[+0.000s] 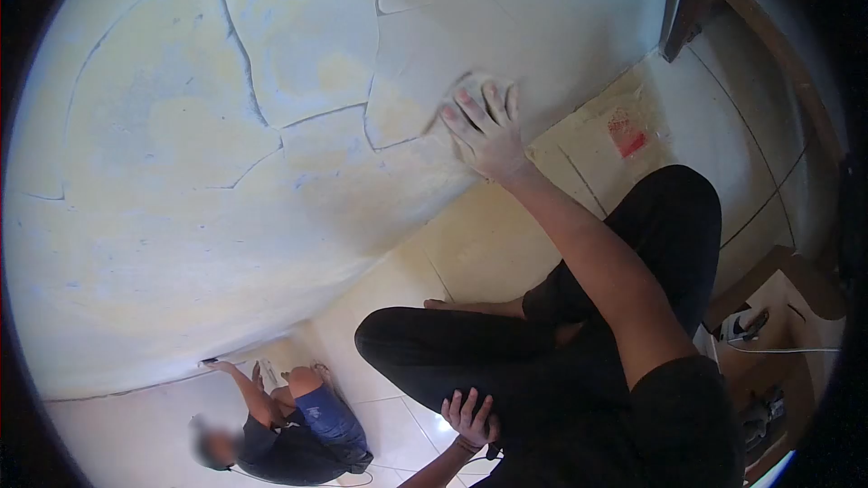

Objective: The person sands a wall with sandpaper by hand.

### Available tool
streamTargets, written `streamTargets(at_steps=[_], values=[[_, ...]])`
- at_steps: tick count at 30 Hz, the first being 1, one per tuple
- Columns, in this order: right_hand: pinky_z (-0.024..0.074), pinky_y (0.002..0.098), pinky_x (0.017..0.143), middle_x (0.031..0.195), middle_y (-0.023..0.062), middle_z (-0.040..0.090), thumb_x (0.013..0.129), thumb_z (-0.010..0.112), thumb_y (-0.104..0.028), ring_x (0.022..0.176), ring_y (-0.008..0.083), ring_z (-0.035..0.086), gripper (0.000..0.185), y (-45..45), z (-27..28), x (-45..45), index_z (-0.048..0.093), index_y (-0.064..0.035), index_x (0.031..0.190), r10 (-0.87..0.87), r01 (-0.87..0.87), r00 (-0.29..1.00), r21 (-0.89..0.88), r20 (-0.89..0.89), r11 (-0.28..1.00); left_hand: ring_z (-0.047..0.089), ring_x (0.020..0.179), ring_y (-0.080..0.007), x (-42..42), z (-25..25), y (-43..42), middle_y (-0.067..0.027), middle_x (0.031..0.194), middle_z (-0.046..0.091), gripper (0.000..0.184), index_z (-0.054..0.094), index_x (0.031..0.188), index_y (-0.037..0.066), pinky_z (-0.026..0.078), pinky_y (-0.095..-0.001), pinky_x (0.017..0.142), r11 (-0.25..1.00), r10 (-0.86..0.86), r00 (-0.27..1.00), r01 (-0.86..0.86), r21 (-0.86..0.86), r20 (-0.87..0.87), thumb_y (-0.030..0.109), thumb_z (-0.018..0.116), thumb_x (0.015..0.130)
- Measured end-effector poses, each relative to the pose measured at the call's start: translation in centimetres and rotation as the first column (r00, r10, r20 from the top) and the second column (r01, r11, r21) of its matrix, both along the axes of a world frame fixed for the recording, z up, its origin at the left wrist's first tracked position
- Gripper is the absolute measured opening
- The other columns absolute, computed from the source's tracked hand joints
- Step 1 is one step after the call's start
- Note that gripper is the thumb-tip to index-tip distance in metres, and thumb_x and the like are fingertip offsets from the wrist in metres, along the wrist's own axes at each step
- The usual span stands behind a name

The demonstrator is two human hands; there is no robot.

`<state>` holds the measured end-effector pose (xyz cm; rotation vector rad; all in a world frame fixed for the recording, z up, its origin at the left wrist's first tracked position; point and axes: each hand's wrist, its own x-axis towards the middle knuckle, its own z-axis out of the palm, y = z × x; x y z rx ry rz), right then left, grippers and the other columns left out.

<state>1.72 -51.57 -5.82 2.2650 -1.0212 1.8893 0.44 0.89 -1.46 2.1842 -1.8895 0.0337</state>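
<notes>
My right hand (485, 126) presses against the pale wall (316, 163), near its lower edge, with the fingers bent and somewhat apart. A pale, blurred shape shows around and under the fingers; I cannot make out what it is. Grooved crack lines run across the wall left of this hand. My left hand (470, 417) rests on the dark trouser leg (452, 357), low in the view, its fingers curved and apart, with nothing visible in it.
Another person (298, 438) sits at the lower left, one hand holding a small dark object at the wall's base. Pale floor tiles (479, 248) bear a red mark (627, 137). An open cardboard box (768, 307) with devices stands right; a brown frame (692, 0) is above.
</notes>
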Motion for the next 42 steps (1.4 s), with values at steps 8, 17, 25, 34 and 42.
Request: streamTargets(at_steps=[8,17,25,34,42], values=[[0.0162,0.0775,0.098,0.154,0.0096,0.028,0.083,0.060,-0.026,0.138,0.0485,0.021,0.050,1.2,9.1,0.3,0.053,-0.0150,0.131,0.011,-0.017,0.998,0.099,0.062,0.995,0.041,0.130,-0.0334,-0.4,0.3,-0.2,-0.0105,0.129,0.056,0.038,0.068,0.110,0.016,0.023,-0.0519,0.106,1.000,0.026,1.000,-0.026,-0.016,0.011,0.027,0.051,0.078],[0.0186,0.0791,0.095,0.150,0.0137,0.030,0.083,0.062,-0.038,0.127,0.0530,0.031,0.059,2.7,-1.7,1.0,0.048,-0.0130,0.134,0.085,-0.074,0.992,0.113,-0.091,0.991,0.041,0.130,-0.0329,-0.4,0.4,-0.8,-0.0103,0.128,0.057,0.037,0.068,0.110,0.016,0.024,-0.0521,0.106,0.999,0.011,1.000,-0.011,-0.033,0.011,0.028,0.051,0.079],[0.0197,0.0777,0.095,0.150,0.0205,0.027,0.084,0.061,-0.041,0.128,0.0539,0.029,0.063,2.0,11.2,1.0,0.046,-0.0057,0.135,0.004,-0.009,0.999,0.114,0.041,0.993,0.041,0.129,-0.0337,-0.2,-0.1,-0.2,-0.0104,0.128,0.057,0.036,0.068,0.109,0.016,0.023,-0.0520,0.106,0.999,0.028,0.999,-0.028,-0.030,0.015,0.030,0.050,0.081],[0.0155,0.0744,0.101,0.151,0.0185,0.027,0.085,0.058,-0.047,0.136,0.0510,0.020,0.066,4.0,3.1,2.0,0.046,-0.0056,0.136,0.049,-0.047,0.999,0.263,-0.001,0.964,0.042,0.128,-0.0336,-0.5,0.3,-0.6,-0.0106,0.128,0.057,0.037,0.069,0.108,0.015,0.024,-0.0529,0.106,0.999,0.016,1.000,-0.015,-0.038,0.009,0.032,0.048,0.083],[0.0204,0.0671,0.105,0.147,0.0158,0.036,0.087,0.057,-0.046,0.135,0.0413,0.031,0.062,2.1,11.5,0.6,0.046,-0.0098,0.137,0.146,-0.148,0.989,0.158,0.020,0.976,0.040,0.129,-0.0371,-0.3,0.1,-0.2,-0.0141,0.129,0.055,0.037,0.067,0.108,0.012,0.023,-0.0557,0.106,1.000,0.011,1.000,-0.011,-0.014,0.005,0.030,0.049,0.082]])
